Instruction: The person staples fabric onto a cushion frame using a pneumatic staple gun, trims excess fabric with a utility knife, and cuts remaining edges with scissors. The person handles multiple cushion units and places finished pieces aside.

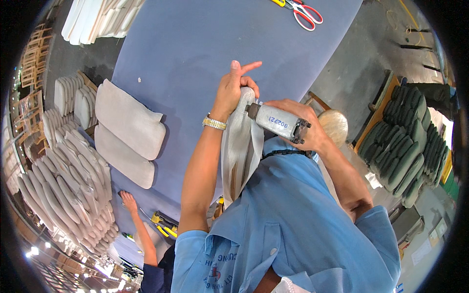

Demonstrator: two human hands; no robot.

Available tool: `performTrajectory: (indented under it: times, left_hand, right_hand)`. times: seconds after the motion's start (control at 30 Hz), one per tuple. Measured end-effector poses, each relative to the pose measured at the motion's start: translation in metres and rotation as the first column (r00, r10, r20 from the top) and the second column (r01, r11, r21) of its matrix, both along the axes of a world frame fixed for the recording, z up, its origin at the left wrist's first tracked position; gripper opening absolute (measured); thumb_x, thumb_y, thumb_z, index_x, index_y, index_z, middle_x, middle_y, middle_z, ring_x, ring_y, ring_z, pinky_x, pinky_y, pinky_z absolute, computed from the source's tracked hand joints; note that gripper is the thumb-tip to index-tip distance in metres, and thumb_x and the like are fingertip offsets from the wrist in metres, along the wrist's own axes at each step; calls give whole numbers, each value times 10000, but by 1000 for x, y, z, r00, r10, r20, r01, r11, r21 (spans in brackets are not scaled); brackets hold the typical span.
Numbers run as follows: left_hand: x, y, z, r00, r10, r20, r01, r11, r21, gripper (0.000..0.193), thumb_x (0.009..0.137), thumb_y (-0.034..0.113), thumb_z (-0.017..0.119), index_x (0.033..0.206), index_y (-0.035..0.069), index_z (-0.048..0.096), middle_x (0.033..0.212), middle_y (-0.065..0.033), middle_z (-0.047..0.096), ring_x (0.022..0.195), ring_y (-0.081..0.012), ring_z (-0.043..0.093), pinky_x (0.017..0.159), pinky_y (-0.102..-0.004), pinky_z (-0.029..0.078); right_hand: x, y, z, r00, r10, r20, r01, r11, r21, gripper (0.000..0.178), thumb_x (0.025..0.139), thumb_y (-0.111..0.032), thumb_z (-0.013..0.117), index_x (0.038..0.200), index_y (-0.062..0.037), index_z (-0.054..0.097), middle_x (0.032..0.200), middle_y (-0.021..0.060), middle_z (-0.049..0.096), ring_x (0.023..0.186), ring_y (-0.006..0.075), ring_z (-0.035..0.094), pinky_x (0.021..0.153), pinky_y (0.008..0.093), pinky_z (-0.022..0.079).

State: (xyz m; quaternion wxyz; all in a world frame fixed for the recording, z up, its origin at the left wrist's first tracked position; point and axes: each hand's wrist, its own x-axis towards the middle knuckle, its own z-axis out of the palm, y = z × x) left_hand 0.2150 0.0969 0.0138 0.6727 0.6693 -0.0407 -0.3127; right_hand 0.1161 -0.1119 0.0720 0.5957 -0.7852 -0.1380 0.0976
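Note:
My left hand (234,87) is at the top end of a light-grey fabric-covered padded panel (235,139). Its lower fingers curl over the panel's edge while the index finger points out to the right. The panel stands on end against my body, its loose fabric edges folded toward a brown strip of backing. My right hand (305,119) wraps around a silver staple gun (277,122), whose dark nose touches or nearly touches the panel's upper right edge. The right palm hides part of the tool.
Two grey padded panels (128,119) lie on the blue-grey table (195,34). Red-handled scissors (307,15) rest at its far edge. Stacked grey cushions (63,190) stand left, dark green cushions (400,136) right. A co-worker's hand (128,201) touches the table near a yellow-and-black tool (165,224).

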Motion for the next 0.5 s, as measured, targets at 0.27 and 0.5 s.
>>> performTrajectory:
  times: [0.27,0.5]
  left_hand:
    - [0,-4,5,995,-5,98,-3,997,78,807,1103,610,170,1356,19,657,575,-16,637,514,-81,539,523,-262,434]
    - [-2,-3,2,996,7,88,-10,999,38,744,1115,578,221,1365,26,653,590,-23,641,521,-79,543,529,-261,436]
  right_hand:
    - [-3,1,0,1000,-4,-14,4,1000,-18,674,660,-173,782,1299,1,654,1201,186,715,1069,363,706,963,439,543]
    - [0,2,11,999,20,-50,-25,995,-97,680,670,-197,792,1305,-1,650,1210,186,711,1058,365,707,952,452,548]
